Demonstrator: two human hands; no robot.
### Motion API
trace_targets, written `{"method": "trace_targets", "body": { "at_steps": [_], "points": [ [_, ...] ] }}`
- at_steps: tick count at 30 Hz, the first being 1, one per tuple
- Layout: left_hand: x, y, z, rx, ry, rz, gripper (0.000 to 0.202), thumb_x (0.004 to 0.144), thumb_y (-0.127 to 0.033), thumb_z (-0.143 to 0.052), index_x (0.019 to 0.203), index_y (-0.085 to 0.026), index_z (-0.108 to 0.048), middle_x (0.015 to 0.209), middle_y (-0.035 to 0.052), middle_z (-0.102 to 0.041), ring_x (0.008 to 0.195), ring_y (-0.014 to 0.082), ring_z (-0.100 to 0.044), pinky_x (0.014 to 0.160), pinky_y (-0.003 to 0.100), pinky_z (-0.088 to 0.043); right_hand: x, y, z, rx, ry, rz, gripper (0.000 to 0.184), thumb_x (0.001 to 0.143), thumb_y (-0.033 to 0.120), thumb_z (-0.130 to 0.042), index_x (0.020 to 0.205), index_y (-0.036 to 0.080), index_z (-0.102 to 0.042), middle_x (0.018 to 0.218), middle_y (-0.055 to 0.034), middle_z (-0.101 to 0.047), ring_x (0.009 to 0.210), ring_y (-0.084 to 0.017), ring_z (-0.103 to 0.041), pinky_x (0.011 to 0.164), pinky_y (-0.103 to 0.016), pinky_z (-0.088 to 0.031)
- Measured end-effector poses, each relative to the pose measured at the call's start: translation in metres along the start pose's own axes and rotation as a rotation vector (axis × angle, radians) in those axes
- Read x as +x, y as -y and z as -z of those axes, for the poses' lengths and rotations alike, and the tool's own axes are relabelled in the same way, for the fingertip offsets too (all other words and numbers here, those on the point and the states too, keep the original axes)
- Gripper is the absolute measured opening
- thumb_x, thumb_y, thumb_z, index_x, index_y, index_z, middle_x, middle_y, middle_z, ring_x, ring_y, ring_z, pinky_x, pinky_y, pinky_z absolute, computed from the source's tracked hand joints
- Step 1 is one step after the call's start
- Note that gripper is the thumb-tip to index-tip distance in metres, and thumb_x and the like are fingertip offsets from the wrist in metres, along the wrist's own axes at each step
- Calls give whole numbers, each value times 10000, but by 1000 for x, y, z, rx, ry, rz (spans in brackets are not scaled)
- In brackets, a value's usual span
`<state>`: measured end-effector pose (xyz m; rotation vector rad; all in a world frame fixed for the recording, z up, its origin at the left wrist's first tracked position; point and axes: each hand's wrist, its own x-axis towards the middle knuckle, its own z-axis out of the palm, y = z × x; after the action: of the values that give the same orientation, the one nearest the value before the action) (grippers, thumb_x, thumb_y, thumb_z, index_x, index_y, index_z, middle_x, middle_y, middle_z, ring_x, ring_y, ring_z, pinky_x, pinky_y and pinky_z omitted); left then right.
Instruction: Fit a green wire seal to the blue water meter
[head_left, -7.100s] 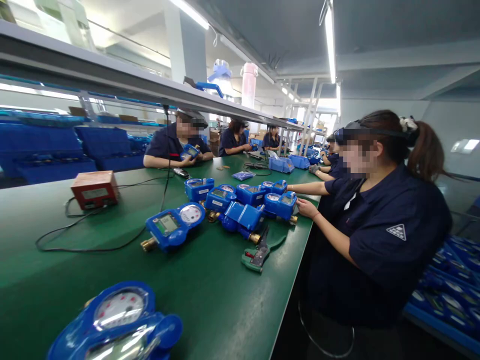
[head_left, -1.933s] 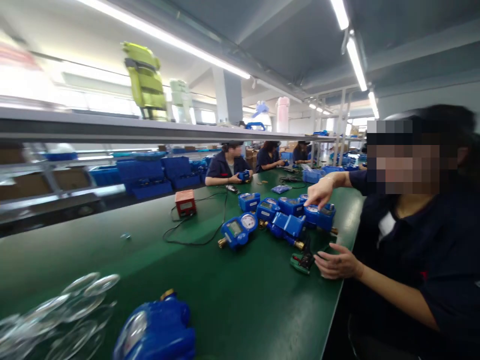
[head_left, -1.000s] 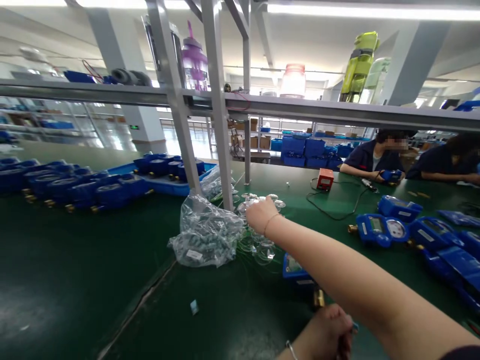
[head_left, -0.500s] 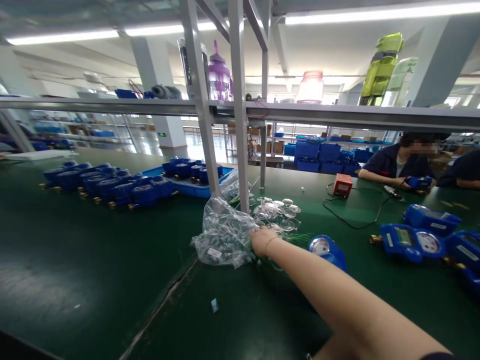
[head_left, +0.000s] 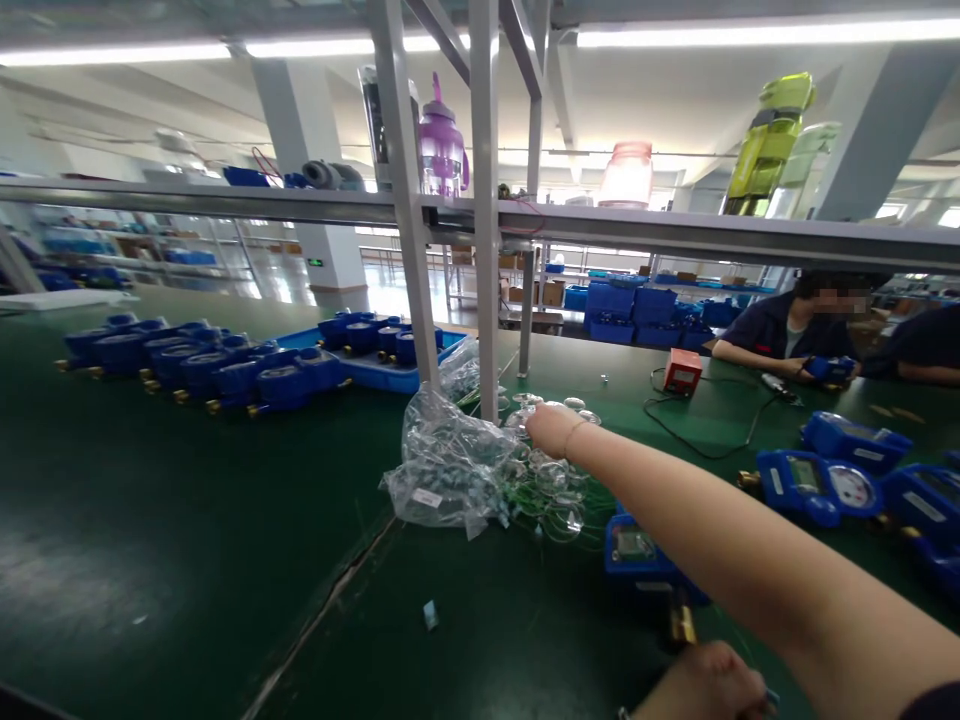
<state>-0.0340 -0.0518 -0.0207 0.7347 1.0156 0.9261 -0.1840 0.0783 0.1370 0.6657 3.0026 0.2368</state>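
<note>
Since half a second ago my right hand (head_left: 551, 428) has moved from the plastic bag (head_left: 446, 468) onto the clear discs (head_left: 559, 478) on the bench (head_left: 187, 560). Whether its fingers are pinching one, I cannot tell. Left hand (head_left: 705, 685) sits curled near the blue meter (head_left: 645, 560); lifting one disc cleanly probably needs a light pinch.

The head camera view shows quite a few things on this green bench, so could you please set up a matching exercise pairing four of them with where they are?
Things:
1. right hand
2. clear plastic bag
3. red box
4. purple bottle

Places:
A. on the overhead shelf, beside an upright post
B. on the bench with a black cable running from it
C. reaching over the clear round lenses
D. crumpled at the foot of the posts, left of the lenses

Pairs: 1-C, 2-D, 3-B, 4-A
</note>
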Motion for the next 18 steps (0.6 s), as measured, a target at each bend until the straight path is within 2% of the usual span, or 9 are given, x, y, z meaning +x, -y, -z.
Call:
{"method": "trace_targets", "body": {
  "at_steps": [3, 6, 8, 10, 13, 16, 18],
  "points": [
    [5, 2, 2, 35, -8, 3, 258, 716, -349, -630, 603, -170, -483, 416, -57, -451, 339, 75, -381, 383, 209, -248, -26, -41, 24, -54, -77, -95, 280, 882, 310, -548, 1097, 130, -550, 1140, -95, -551, 983, -203, -567, 833, -396, -492],
    [10, 3, 4, 37, -19, -21, 309, 648, -453, -627, 650, -189, -466, 404, -66, -434, 311, 75, -360, 359, 213, -197, -65, -94, 45, -101, -127, -206, 262, 882, 308, -548, 1070, 126, -563, 1126, -93, -559, 975, -199, -570, 838, -394, -487],
    [11, 2, 5, 32, -18, -40, 369, 625, -518, -622, 686, -193, -457, 437, -73, -435, 314, 64, -348, 354, 205, -171, -101, -132, 55, -124, -142, -288, 246, 884, 313, -544, 1043, 127, -575, 1102, -86, -572, 964, -193, -574, 842, -392, -481],
    [12, -2, 5, 29, -14, -59, 406, 634, -560, -608, 706, -196, -442, 463, -80, -427, 328, 49, -324, 359, 193, -133, -144, -170, 58, -141, -149, -386, 236, 886, 323, -538, 1016, 131, -586, 1081, -78, -581, 961, -190, -573, 844, -393, -475],
    [14, -10, 4, 35, 3, -57, 445, 649, -599, -605, 712, -198, -421, 474, -87, -407, 350, 38, -299, 371, 187, -86, -223, -220, 53, -157, -140, -564, 230, 887, 333, -532, 984, 136, -599, 1064, -74, -586, 960, -191, -569, 836, -389, -472],
    [18, -19, 0, 36, 9, -27, 476, 631, -611, -640, 723, -190, -438, 488, -84, -404, 378, 38, -320, 378, 173, -95, -308, -258, 38, -157, -97, -739, 228, 881, 336, -539, 969, 137, -608, 1045, -73, -592, 942, -186, -572, 830, -380, -470],
    [20, -23, -3, 15, -64, -25, 467, 626, -588, -674, 747, -178, -487, 502, -76, -412, 404, 42, -341, 381, 156, -126, -363, -277, 25, -145, -52, -835, 228, 877, 338, -545, 965, 137, -609, 1021, -66, -602, 919, -179, -580, 826, -374, -471]
  ]
}}
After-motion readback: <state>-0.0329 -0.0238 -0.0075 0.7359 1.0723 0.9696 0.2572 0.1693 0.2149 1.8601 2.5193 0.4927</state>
